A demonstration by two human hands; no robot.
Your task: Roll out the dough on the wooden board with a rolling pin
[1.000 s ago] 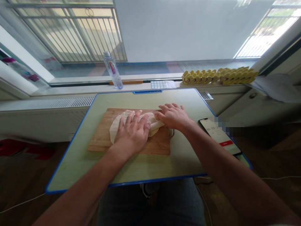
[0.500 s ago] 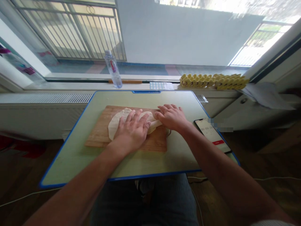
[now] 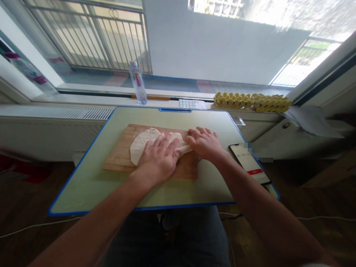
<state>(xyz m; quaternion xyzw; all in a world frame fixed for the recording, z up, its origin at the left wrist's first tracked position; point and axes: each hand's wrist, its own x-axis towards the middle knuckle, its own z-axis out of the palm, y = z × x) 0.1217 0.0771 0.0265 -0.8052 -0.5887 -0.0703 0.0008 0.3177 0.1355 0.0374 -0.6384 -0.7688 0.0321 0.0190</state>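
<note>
Pale flattened dough (image 3: 139,145) lies on a wooden board (image 3: 116,157), its rounded left part uncovered. My left hand (image 3: 160,157) rests palm down over the middle of the dough, fingers spread and stretched forward. A narrow pale strip (image 3: 187,149) runs from beside the left thumb to under the right hand; I cannot tell whether it is dough or a rolling pin. My right hand (image 3: 205,142) lies over the strip's right end at the board's right edge, fingers stretched forward and thumb toward the strip. Both palms hide what is beneath them.
The board sits on a pale green table (image 3: 91,189) with a blue rim. A phone (image 3: 249,161) lies at its right side. On the windowsill are a clear bottle (image 3: 138,85), a sheet of paper (image 3: 189,104) and yellow egg cartons (image 3: 250,102). A radiator (image 3: 50,137) stands left.
Both hands have slid slightly toward me over the board, staying on the dough and strip. The whole view has shifted a little.
</note>
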